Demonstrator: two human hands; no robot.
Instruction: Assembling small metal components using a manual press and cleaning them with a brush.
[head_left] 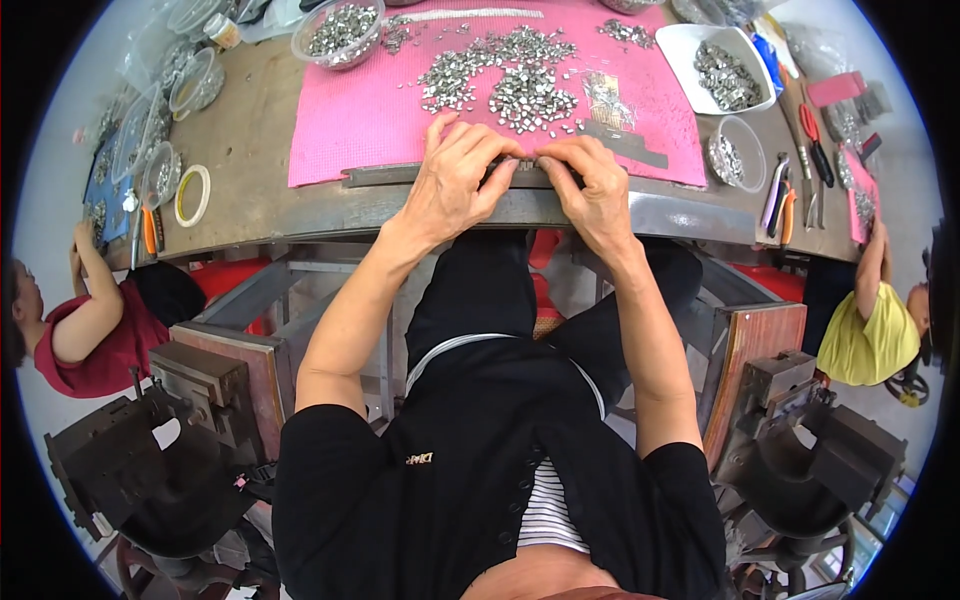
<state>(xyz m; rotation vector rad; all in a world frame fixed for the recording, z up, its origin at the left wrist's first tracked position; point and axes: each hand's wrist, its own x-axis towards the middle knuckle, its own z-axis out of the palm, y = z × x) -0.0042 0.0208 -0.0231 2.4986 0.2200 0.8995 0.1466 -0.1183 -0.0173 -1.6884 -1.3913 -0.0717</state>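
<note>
Both hands meet over a long dark metal bar [390, 175] lying along the front edge of the bench. The thumb and fingers of my left hand [458, 178] are bent together at the bar. Facing it, my right hand [592, 180] has its thumb and fingertips closed at the same bar. Small silvery metal pieces [527, 164] show in the gap between the fingertips; whatever the fingers pinch is too small and covered to make out. Beyond my hands, piles of small shiny metal pieces [530, 98] lie on a pink mat [345, 125], beside a flat grey metal strip [640, 150].
A round tub of metal pieces [340, 35] stands far left, a white tray [680, 50] far right. A plastic tub [748, 150], pliers [775, 195] and a tape roll [205, 195] lie nearby. Vises [200, 385] flank me; people sit at both sides.
</note>
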